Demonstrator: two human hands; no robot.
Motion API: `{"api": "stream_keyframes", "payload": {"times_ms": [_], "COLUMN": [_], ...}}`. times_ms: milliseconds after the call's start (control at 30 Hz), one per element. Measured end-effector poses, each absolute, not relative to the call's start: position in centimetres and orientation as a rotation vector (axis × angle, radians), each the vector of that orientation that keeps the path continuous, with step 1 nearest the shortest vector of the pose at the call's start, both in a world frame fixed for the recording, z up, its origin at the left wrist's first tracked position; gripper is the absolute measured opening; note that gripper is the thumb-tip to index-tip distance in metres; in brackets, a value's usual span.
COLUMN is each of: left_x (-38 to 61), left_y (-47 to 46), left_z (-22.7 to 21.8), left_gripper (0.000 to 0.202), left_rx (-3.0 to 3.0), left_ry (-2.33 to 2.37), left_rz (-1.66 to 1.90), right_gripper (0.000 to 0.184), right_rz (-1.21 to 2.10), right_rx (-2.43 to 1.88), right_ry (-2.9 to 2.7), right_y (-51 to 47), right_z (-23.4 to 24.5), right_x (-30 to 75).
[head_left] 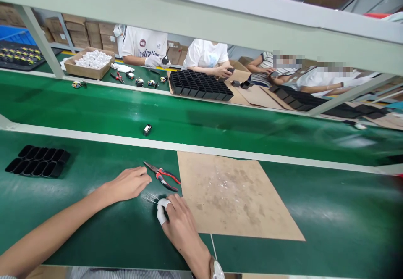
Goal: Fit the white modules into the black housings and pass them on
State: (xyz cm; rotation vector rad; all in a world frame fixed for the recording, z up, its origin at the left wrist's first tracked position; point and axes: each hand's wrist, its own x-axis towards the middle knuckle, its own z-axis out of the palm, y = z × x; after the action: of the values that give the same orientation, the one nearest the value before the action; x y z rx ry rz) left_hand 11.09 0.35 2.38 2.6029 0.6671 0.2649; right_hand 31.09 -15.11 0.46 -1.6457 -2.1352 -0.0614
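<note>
Left hand [129, 184]: loosely open, flat on the bench [94, 228], holding nothing, fingertips just short of red-handled pliers [163, 176].
Right hand [178, 222]: curled, white-capped finger apparently pinching a small dark part [163, 196], mostly hidden, beside the cardboard sheet [233, 195].

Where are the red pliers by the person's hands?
In the head view, the red pliers lie on the green mat just right of the left hand, beyond the right hand, by the cardboard sheet's left edge.
</note>
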Motion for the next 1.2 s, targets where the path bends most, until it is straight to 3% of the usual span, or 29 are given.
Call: {"api": "stream_keyframes", "payload": {"times_ms": [267,567,833,1200], "left_x": [8.3,5.6,3.6,2.9], "left_y": [-1.5,-0.5,-0.3,-0.3], "left_z": [3.8,3.4,-0.3,-1.5], "left_gripper": [0.018,0.023,0.027,0.034], "left_rx": [2.292,2.339,2.333,2.358], "left_ry": [0.567,0.697,0.765,0.709], "left_rz": [0.347,0.503,0.599,0.62], "right_gripper": [0.02,0.023,0.019,0.023], "right_rz": [-0.087,-0.17,-0.251,-0.236], "right_rx": [-1.614,-1.728,-1.862,-1.854], "right_ry": [-2.142,-2.203,-2.279,-2.31], "right_y": [-14.3,-11.7,-6.7,-6.9], "right_z": [0.5,0.3,-0.6,-0.4], "right_x": [30.7,29.3,27.8,28.9]}}
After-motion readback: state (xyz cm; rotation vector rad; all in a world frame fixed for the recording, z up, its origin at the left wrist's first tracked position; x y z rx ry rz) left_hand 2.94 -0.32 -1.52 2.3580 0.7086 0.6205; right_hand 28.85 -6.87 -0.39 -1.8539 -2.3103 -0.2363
